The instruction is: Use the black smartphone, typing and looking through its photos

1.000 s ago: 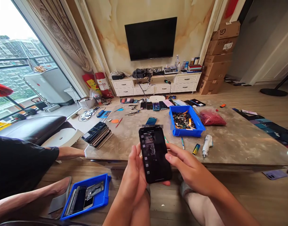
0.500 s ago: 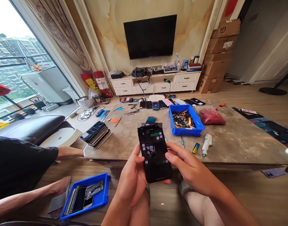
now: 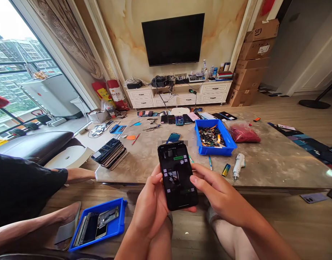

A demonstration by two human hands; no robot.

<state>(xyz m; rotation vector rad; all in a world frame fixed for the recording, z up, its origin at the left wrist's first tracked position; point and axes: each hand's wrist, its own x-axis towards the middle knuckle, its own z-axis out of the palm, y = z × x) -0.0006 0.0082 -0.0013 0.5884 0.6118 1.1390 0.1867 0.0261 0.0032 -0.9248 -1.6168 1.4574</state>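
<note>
A black smartphone (image 3: 179,180) is held upright in front of me, its lit screen showing a dark chat page with a small picture in it. My left hand (image 3: 152,200) is closed round its left edge and back, thumb at the side. On the right edge, my right hand (image 3: 212,184) grips too, with the thumb resting on the screen's border. Some fingers are hidden behind the phone. Just beyond it on the stone-topped table (image 3: 144,166) lies a blue phone part (image 3: 173,137), partly covered by a blurred patch.
A blue bin (image 3: 232,148) of small parts, a red bag (image 3: 244,133), a white electric screwdriver (image 3: 239,166) and a battery (image 3: 226,170) lie rightward. At left are stacked phone panels (image 3: 110,153), another person's leg (image 3: 33,224) and a blue tray (image 3: 119,224) on the floor.
The chat on the screen has shifted down slightly, and a faint new entry shows near its bottom. Both hands keep their hold; the view has moved very little.
</note>
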